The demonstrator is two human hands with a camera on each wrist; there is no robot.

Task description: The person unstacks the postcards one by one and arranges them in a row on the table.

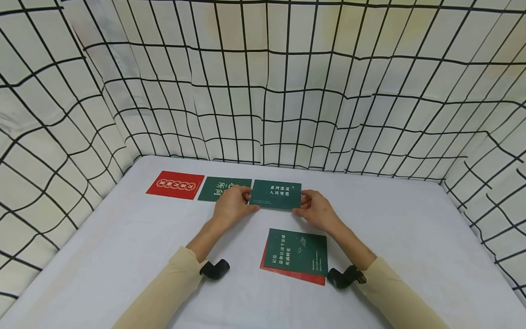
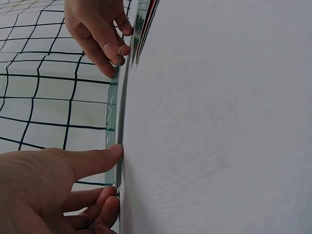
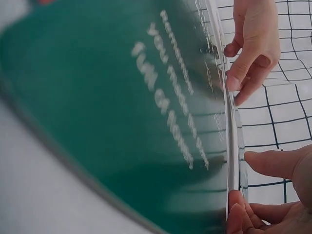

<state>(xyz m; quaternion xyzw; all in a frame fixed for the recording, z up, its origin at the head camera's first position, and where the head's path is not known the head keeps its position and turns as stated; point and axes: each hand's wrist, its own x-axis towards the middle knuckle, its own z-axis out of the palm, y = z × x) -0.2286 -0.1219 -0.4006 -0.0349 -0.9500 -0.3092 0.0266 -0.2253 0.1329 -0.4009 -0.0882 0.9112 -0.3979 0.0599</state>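
A dark green card (image 1: 275, 195) with white Chinese characters lies third in a row toward the back of the white table. My left hand (image 1: 233, 203) holds its left edge between thumb and fingers, partly covering the neighbouring green card (image 1: 209, 188). On the opposite edge, my right hand (image 1: 318, 210) pinches the same card. Both wrist views show the held card edge-on, low at the tabletop. At the row's left end is a red card (image 1: 176, 184) with a gold pattern. Nearer me, another green card (image 1: 296, 251) rests on top of a red one (image 1: 293, 275).
A white cloth covers the table (image 1: 411, 228). Black netting (image 1: 287, 105) over white sheets encloses its back and sides. Black wrist devices (image 1: 215, 269) sit at both cuffs; the right one is close beside the stacked cards.
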